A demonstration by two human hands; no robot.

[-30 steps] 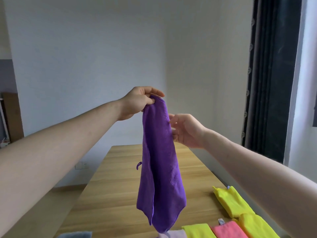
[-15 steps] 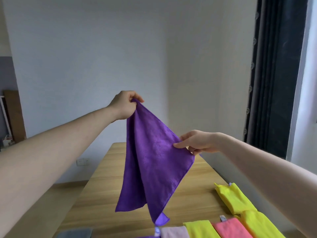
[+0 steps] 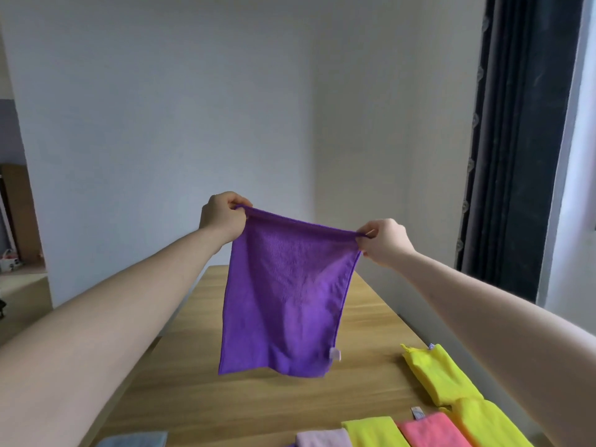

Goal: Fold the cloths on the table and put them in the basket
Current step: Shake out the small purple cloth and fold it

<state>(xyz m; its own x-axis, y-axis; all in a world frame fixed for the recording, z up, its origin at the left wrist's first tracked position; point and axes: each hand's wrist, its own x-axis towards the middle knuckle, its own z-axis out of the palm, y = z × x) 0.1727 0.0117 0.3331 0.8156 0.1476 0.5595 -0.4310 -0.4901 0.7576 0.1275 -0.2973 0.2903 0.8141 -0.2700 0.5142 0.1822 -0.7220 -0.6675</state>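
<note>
A purple cloth (image 3: 287,298) hangs spread flat in the air above the wooden table (image 3: 258,401). My left hand (image 3: 221,216) pinches its top left corner and my right hand (image 3: 383,241) pinches its top right corner, so the top edge is stretched between them. A small white tag shows at the cloth's lower right corner. No basket is in view.
Folded cloths lie at the table's near edge: two yellow ones (image 3: 432,372) on the right, a pink one (image 3: 429,433), another yellow, a lilac one (image 3: 322,438) and a grey-blue one (image 3: 135,439) at the left. A dark curtain (image 3: 522,140) hangs at the right.
The cloth went from hanging bunched from my left hand to being spread wide. My right hand slid along the edge to the other top corner and both hands moved lower.
</note>
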